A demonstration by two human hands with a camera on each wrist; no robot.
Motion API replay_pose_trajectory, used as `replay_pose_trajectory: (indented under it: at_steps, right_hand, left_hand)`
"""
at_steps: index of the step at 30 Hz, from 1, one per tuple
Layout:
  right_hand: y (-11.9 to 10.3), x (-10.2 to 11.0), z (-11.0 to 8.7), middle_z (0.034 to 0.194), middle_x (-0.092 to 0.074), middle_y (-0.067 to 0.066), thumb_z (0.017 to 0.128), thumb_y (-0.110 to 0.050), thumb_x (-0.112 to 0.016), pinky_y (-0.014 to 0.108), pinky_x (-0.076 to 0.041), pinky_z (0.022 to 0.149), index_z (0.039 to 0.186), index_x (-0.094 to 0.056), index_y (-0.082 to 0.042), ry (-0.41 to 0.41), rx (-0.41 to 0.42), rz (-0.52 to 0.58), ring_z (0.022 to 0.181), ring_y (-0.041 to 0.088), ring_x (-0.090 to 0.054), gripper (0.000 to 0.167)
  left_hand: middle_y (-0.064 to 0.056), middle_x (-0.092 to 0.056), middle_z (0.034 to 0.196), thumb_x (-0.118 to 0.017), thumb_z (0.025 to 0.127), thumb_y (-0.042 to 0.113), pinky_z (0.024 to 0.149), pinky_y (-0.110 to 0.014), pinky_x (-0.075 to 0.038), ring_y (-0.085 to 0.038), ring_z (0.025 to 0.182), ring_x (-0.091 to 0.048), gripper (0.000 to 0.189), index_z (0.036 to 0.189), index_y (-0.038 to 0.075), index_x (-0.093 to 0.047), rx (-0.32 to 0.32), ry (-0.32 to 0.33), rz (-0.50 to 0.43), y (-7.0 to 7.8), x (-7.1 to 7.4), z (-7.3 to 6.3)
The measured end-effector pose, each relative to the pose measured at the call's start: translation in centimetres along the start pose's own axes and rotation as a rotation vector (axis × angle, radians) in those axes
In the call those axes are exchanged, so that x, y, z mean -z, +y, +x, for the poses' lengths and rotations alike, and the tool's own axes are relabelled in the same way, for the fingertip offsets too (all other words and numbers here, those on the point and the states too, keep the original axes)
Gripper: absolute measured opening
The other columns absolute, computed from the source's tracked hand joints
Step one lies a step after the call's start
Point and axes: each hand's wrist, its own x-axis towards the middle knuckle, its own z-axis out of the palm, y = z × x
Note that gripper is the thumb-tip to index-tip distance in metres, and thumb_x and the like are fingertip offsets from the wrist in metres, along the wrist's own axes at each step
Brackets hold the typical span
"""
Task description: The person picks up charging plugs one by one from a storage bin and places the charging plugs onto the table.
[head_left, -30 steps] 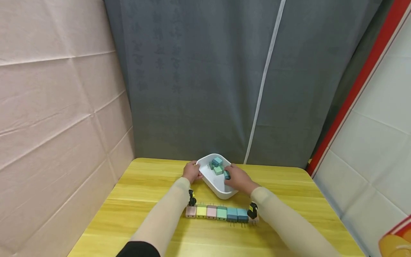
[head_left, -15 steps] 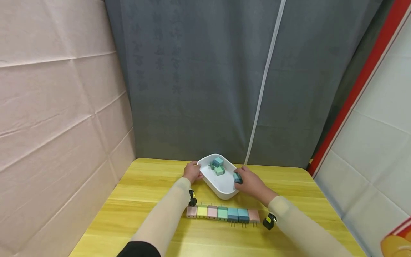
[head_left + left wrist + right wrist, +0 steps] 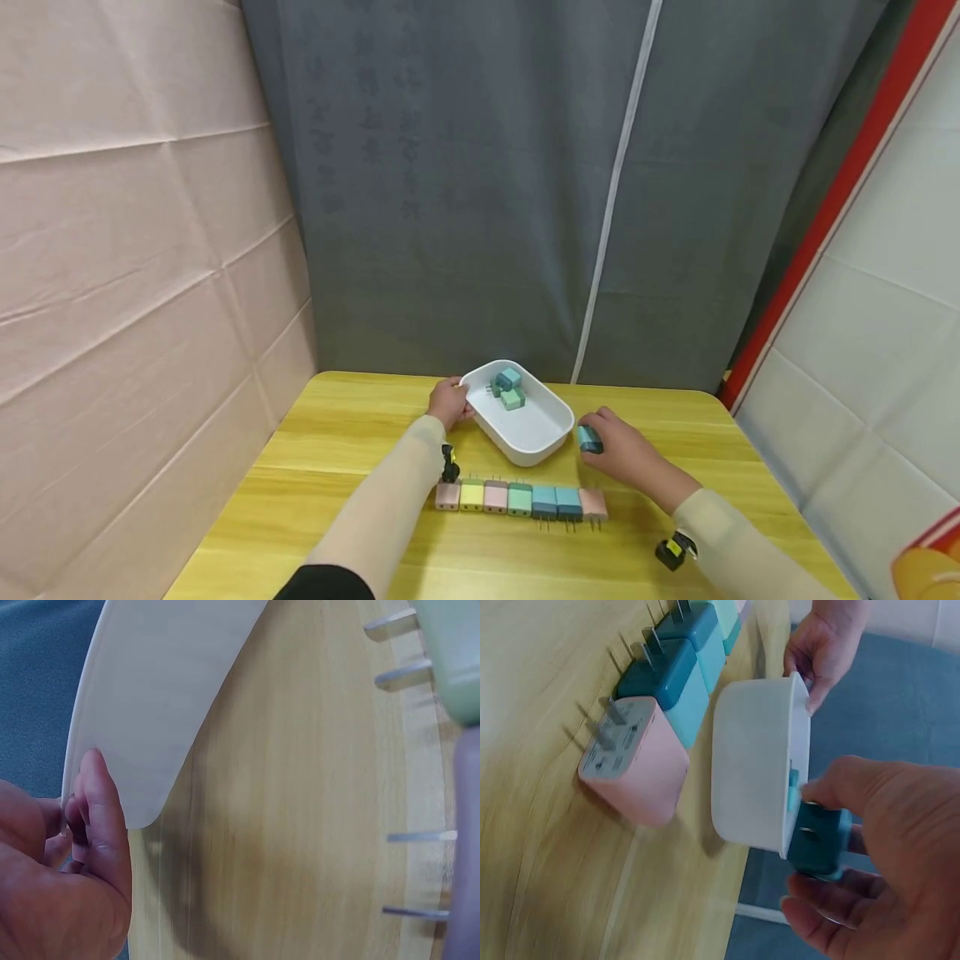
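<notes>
In the head view my left hand (image 3: 447, 402) pinches the left rim of a white plastic tub (image 3: 534, 446). Inside the tub lie a few plug-in chargers, a blue one (image 3: 509, 377) and a light green one (image 3: 513, 400) among them. My right hand (image 3: 628, 450) grips a blue and dark teal charger (image 3: 589, 439) between thumb and fingers, just right of the tub. In the right wrist view, the dark end of this charger (image 3: 817, 840) faces the camera. In front of the tub, several chargers stand in a row, ending at the right with a pink charger (image 3: 593, 504).
At the row's left end is another pink charger (image 3: 447, 497), beside a yellow one (image 3: 472, 497). Metal prongs stick out from the row on both sides. The yellow wood-grain table (image 3: 360, 442) ends at a grey curtain (image 3: 450, 208) behind the tub.
My right hand has lifted the blue and teal charger out of the tub and carried it right, past the rim. The left hand and tub stay nearly in place.
</notes>
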Motion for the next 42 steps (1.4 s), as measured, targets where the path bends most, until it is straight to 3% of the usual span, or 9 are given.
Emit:
replay_pose_trajectory:
  at_steps: [7, 19, 31, 42]
  right_hand:
    - [0.5, 1.1, -1.6, 0.111, -0.062, 0.004, 0.090, -0.015, -0.093, 0.043, -0.064, 0.086, 0.130, -0.072, -0.005, -0.066, -0.021, -0.015, 0.094, 0.019, -0.060, 0.046]
    - [0.3, 2.1, -3.6, 0.110, -0.064, 0.003, 0.089, -0.014, -0.094, 0.048, -0.061, 0.090, 0.120, -0.074, -0.008, -0.168, -0.066, 0.000, 0.096, 0.020, -0.060, 0.037]
    - [1.2, 1.4, -4.0, 0.109, -0.065, 0.002, 0.085, -0.012, -0.097, 0.051, -0.060, 0.096, 0.114, -0.075, -0.011, -0.232, -0.109, 0.020, 0.098, 0.021, -0.060, 0.037]
    - [1.5, 0.3, -4.5, 0.103, -0.062, 0.001, 0.083, -0.012, -0.098, 0.046, -0.058, 0.087, 0.111, -0.074, -0.012, -0.242, -0.079, 0.031, 0.092, 0.021, -0.058, 0.037]
  left_hand:
    - [-0.006, -0.060, 0.072, -0.055, 0.118, 0.019, 0.077, -0.036, -0.069, -0.013, 0.059, -0.060, 0.044, 0.161, 0.006, -0.055, 0.000, 0.002, -0.001, 0.2, 0.0, -0.5]
    - [-0.007, -0.061, 0.073, -0.056, 0.118, 0.020, 0.073, -0.034, -0.068, -0.014, 0.059, -0.060, 0.044, 0.160, 0.005, -0.057, -0.012, 0.004, -0.002, 0.0, 0.0, -0.2]
    - [-0.007, -0.061, 0.075, -0.056, 0.118, 0.019, 0.071, -0.031, -0.068, -0.015, 0.060, -0.060, 0.043, 0.159, 0.005, -0.057, -0.010, -0.001, -0.005, 0.0, 0.1, -0.2]
    - [-0.007, -0.061, 0.074, -0.055, 0.118, 0.019, 0.073, -0.033, -0.068, -0.014, 0.059, -0.059, 0.043, 0.159, 0.005, -0.057, -0.009, 0.010, 0.005, 0.1, 0.0, -0.3]
